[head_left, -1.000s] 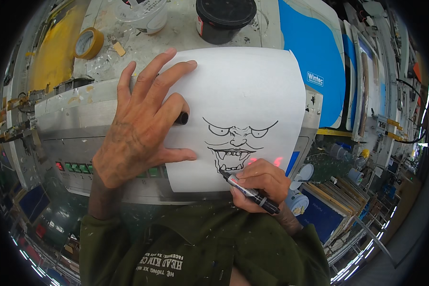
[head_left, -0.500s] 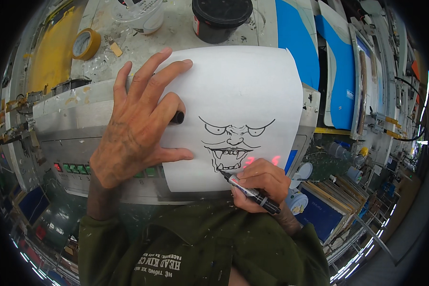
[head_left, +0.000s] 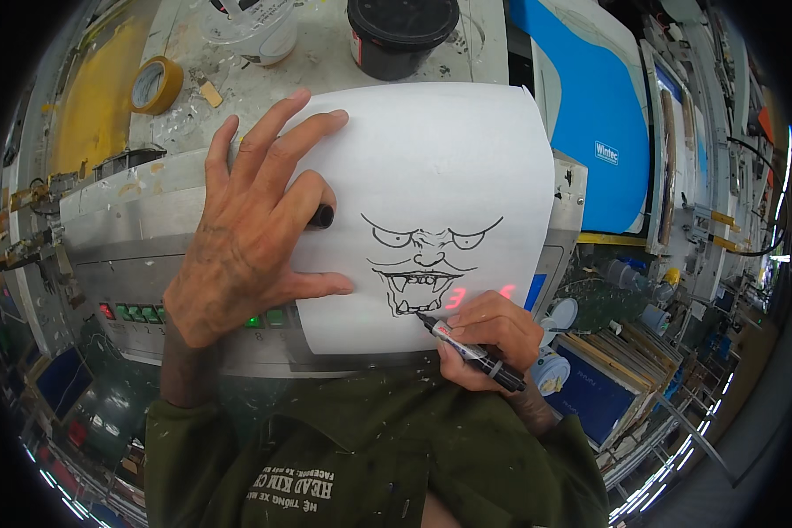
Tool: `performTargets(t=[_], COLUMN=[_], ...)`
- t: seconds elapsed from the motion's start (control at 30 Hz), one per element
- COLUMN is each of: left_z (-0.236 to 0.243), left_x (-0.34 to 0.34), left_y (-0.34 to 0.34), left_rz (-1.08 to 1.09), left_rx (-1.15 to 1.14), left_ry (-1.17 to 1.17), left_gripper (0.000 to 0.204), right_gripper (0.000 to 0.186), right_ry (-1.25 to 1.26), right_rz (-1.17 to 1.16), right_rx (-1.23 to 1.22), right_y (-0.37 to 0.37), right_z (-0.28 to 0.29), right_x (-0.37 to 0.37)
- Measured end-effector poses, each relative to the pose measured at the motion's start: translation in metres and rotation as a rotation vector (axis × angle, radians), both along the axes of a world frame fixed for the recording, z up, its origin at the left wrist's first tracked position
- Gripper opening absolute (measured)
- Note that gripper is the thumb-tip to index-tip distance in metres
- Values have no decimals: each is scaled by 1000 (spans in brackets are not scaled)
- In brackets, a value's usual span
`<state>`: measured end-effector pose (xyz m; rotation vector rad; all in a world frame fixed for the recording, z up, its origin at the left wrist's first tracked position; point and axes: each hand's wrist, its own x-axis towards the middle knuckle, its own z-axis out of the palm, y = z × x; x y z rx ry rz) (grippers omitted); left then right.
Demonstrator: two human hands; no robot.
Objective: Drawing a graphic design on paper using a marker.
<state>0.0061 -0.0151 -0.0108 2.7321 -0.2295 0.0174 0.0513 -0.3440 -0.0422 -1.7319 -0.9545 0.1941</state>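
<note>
Marker (head_left: 468, 350) shifted right along drawn chin (head_left: 407, 315), lower centre.
Right hand (head_left: 499, 330): clamped on marker. Left hand (head_left: 251, 229): on paper (head_left: 431, 150), finger curled at cap (head_left: 323, 216); grip indeterminable.

So there's a white paper sheet (head_left: 440, 154) with a scowling, fanged face drawing (head_left: 428, 260) in black lines on its lower half. Left hand (head_left: 253, 224) is spread over the sheet's left edge, a black cap (head_left: 322, 216) tucked under a curled finger. Right hand (head_left: 495, 339), at the sheet's lower right, has a black and silver marker (head_left: 472, 354), tip right by the drawn chin. Past the sheet's top edge: black tub (head_left: 402, 42) on the counter (head_left: 312, 69). Yellow tape roll (head_left: 172, 85) sits beyond its top left, blue panel (head_left: 603, 106) off to its right.
</note>
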Motion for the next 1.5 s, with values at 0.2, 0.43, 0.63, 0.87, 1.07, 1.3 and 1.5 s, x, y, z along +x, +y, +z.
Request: performTargets(t=[0.2, 0.43, 0.63, 0.87, 1.07, 1.3, 1.5], left_z=[-2, -1, 0, -2, 2, 1, 1], left_x=[1, 1, 0, 1, 1, 0, -1], left_y=[0, -3, -1, -1, -4, -5, -3], left_rz=[-8, 10, 15, 3, 26, 29, 28], left_rx=[2, -28, -37, -23, -63, -68, -62], left_ry=[1, -2, -1, 3, -22, -24, -18], left_gripper=[74, 71, 72, 74, 73, 73, 72], right_gripper=[29, 30, 29, 29, 33, 34, 29], right_ry=[-6, 22, 12, 86, 44, 41, 9], right_rz=[-15, -28, -67, -124, 95, 103, 58], right_rx=[-43, -73, -57, 21, 46, -19, -8], right_y=[-5, -11, -13, -12, 0, 2, 8], right_z=[3, 6, 4, 3, -1, 4, 3], right_x=[2, 4, 4, 6, -2, -2, -1])
